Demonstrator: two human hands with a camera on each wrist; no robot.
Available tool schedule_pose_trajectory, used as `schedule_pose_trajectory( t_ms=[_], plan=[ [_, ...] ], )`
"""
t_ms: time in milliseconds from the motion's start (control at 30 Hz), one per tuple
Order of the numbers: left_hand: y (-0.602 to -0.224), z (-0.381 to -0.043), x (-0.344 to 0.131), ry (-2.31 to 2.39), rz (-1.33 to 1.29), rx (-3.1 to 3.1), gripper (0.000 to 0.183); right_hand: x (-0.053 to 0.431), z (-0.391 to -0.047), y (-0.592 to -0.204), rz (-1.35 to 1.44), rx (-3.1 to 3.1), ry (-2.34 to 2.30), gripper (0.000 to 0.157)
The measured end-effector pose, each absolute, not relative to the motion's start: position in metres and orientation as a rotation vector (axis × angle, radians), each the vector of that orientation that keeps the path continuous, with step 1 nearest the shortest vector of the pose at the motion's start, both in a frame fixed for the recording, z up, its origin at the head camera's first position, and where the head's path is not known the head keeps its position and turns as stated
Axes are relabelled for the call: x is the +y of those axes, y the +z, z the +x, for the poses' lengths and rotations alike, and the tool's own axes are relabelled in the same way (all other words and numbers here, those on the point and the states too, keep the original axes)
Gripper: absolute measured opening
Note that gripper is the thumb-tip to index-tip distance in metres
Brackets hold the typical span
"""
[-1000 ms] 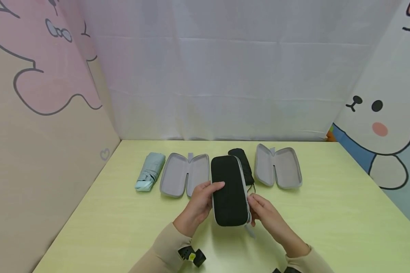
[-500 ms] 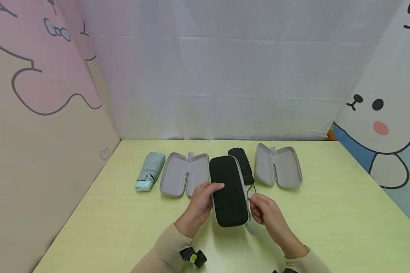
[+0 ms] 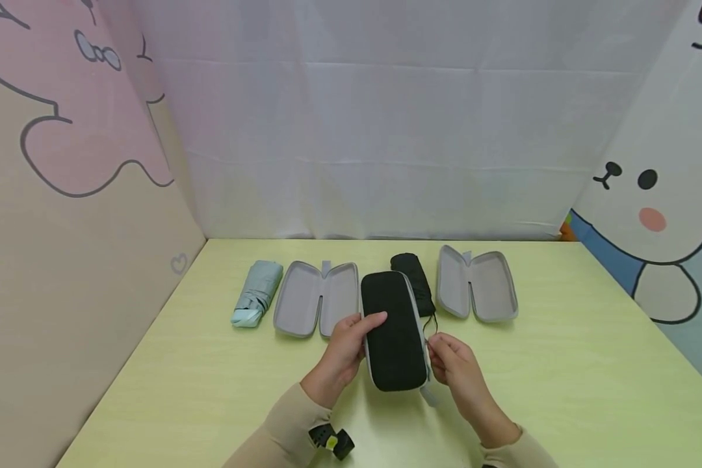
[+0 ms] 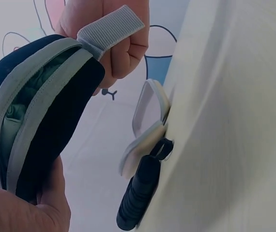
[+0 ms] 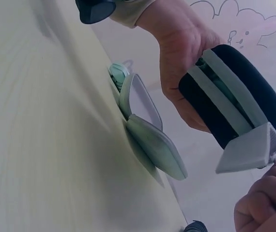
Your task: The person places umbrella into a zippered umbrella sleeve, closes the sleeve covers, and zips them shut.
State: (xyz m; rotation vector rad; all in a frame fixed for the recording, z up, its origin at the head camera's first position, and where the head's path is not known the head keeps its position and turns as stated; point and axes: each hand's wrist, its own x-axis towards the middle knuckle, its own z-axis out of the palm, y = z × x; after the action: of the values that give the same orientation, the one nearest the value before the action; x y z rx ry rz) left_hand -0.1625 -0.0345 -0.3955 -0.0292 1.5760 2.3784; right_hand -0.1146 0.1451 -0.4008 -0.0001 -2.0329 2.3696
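A black zip case with grey zip edging is held above the table in my left hand, thumb across its top face. At the case's right edge my right hand pinches something small, apparently the zipper pull, mostly covered by the fingers. The zip stands partly undone along the end and side. Through that gap a folded green cloth-like item shows inside the case. A grey ribbed tab sticks out from the end of the case.
Behind the case lies a folded black umbrella with a wrist cord. Two grey cases lie spread open, one at left and one at right. A folded light-blue umbrella rests at far left. Curtains and printed walls border the table.
My right hand has shifted slightly and its fingers have curled closer together at the case's right edge. The case has moved very little; the left hand keeps its grip.
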Motion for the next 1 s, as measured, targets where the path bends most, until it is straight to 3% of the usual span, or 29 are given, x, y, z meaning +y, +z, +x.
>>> schedule_pose_trajectory(
  t_ms=[500, 1000],
  plan=[
    [-0.3959, -0.1627, -0.035, 2.363, -0.033, 1.6, 0.037, 0.1395, -0.1148, -0.3949, -0.189, -1.985, 2.449, 0.028],
    [-0.3978, -0.1615, -0.0377, 2.371, -0.032, 1.632, 0.023, 0.1364, -0.1146, -0.3913, -0.204, -2.015, 2.438, 0.029]
  ],
)
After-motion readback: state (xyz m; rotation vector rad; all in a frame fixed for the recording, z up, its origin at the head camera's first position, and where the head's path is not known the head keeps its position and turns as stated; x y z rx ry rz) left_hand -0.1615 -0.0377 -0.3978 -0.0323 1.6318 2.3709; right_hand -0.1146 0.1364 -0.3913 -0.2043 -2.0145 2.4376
